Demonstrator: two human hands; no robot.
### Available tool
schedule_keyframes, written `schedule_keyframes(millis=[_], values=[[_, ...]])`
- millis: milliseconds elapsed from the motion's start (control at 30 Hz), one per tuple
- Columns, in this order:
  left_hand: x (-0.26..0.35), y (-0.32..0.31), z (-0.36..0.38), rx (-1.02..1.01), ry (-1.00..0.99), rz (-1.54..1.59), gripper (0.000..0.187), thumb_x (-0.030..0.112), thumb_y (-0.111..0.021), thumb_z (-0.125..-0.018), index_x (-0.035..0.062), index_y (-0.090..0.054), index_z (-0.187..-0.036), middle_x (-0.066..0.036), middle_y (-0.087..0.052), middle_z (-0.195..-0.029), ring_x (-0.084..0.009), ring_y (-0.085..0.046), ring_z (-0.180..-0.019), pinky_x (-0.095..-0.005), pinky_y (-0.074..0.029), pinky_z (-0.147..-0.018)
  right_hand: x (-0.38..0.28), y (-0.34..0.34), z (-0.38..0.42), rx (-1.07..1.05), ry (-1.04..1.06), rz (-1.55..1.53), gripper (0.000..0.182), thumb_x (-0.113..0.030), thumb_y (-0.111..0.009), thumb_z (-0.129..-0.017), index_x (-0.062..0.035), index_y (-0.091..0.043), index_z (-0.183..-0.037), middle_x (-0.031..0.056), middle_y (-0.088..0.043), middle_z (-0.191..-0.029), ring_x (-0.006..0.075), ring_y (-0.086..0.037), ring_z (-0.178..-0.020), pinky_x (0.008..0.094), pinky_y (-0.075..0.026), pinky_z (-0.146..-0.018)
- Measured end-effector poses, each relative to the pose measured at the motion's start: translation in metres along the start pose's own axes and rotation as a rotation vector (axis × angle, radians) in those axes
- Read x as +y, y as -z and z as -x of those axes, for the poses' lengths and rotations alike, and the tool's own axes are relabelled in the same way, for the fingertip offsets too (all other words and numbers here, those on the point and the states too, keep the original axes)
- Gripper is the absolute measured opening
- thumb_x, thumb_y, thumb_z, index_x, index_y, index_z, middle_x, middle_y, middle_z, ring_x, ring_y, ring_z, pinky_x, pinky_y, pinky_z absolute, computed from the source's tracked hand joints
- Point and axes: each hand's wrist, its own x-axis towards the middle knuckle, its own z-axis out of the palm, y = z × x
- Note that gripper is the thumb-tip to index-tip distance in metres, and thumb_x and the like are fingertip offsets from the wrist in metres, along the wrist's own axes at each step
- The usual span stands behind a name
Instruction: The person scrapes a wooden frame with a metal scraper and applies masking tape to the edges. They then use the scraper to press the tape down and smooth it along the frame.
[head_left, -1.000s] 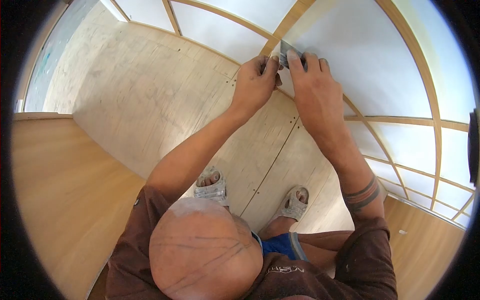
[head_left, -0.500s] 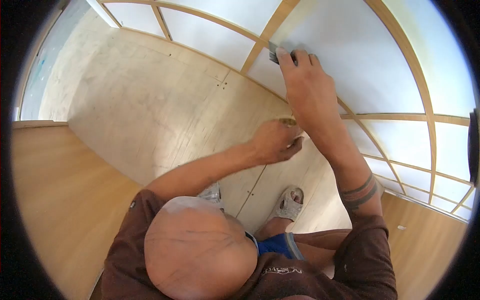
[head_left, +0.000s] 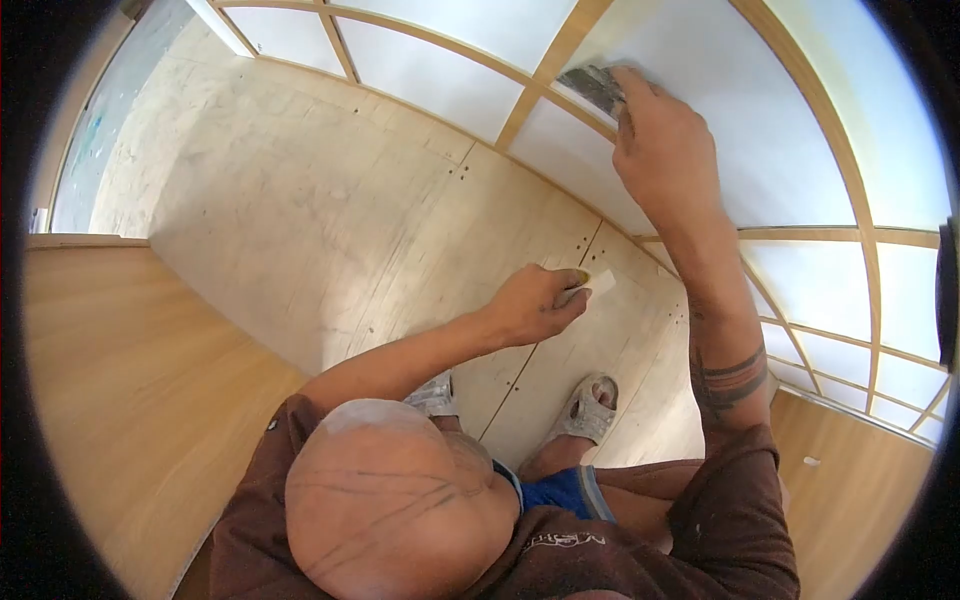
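My right hand (head_left: 672, 150) is closed around a scraper with a dark, smeared blade (head_left: 592, 90). Its blade lies against a white panel (head_left: 760, 130), along the wooden strip (head_left: 548, 72) at the panel's lower left corner. Lower down, over the floor, my left hand (head_left: 543, 303) grips a small pale flat piece (head_left: 600, 286) with a yellowish part by the fingertips. The fingers cover much of it, and I cannot tell what it is.
Wooden strips divide the wall into several white panels. Pale floorboards (head_left: 300, 200) with screw holes lie below. My bent knee (head_left: 400, 490) and a sandalled foot (head_left: 590, 408) are close beneath the arms. A wood board (head_left: 150, 400) stands at left, another (head_left: 850, 480) at right.
My right hand has shifted right and turned, showing more of the scraper blade beside the strip. My left hand has moved slightly down, and the pale piece now sticks out from its fingers.
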Motion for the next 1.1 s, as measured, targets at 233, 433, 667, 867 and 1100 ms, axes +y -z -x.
schedule_keyframes(millis=[233, 433, 667, 867, 1100], values=[[0.006, 0.003, 0.0, -0.019, 0.021, -0.008, 0.043, 0.028, -0.065, -0.101, -0.0044, -0.07, -0.129, -0.022, -0.065, -0.064, -0.0279, -0.067, -0.056, -0.0419, -0.052, -0.059, 0.005, 0.043, -0.008, 0.297, 0.004, -0.062, 0.033, -0.005, -0.063, -0.094, -0.0068, -0.065, -0.127, 0.0224, -0.073, -0.094, 0.0434, -0.072, -0.084, 0.0509, -0.056, -0.073], [0.005, -0.006, 0.003, 0.043, 0.024, 0.057, 0.04, 0.028, -0.065, -0.099, -0.0026, -0.073, -0.123, -0.02, -0.06, -0.057, -0.0345, -0.061, -0.05, -0.0461, -0.048, -0.055, -0.03, 0.106, -0.024, 0.529, -0.044, -0.3, 0.035, -0.028, -0.072, -0.101, 0.0016, -0.072, -0.119, 0.0292, -0.07, -0.079, 0.042, -0.071, -0.068, 0.0445, -0.053, -0.065], [0.024, 0.008, 0.003, -0.003, 0.084, 0.034, 0.038, 0.028, -0.067, -0.101, -0.0043, -0.074, -0.12, -0.027, -0.069, -0.075, -0.0293, -0.069, -0.06, -0.0415, -0.055, -0.063, -0.008, 0.073, -0.002, 0.787, 0.158, 0.128, 0.025, -0.001, -0.071, -0.096, -0.0026, -0.075, -0.12, 0.0151, -0.08, -0.1, 0.0261, -0.079, -0.084, 0.0325, -0.06, -0.075], [0.008, 0.005, 0.005, 0.152, 0.004, 0.07, 0.033, 0.028, -0.066, -0.103, -0.0039, -0.075, -0.102, -0.021, -0.065, -0.068, -0.0229, -0.061, -0.056, -0.039, -0.051, -0.059, -0.027, 0.065, 0.035, 0.448, 0.032, -0.208, 0.031, 0.005, -0.067, -0.097, -0.0044, -0.075, -0.126, 0.0152, -0.079, -0.112, 0.0236, -0.078, -0.094, 0.0316, -0.06, -0.084], [0.011, 0.04, 0.002, 0.507, 0.125, 0.368, 0.033, 0.027, -0.055, -0.113, -0.0014, -0.071, -0.106, -0.004, -0.067, -0.082, -0.0123, -0.06, -0.077, -0.0307, -0.051, -0.074, 0.0, 0.079, 0.061, 0.429, -0.397, -0.861, 0.021, -0.005, -0.074, -0.098, 0.0044, -0.069, -0.116, 0.0043, -0.073, -0.095, 0.0131, -0.065, -0.089, 0.0272, -0.053, -0.086]])
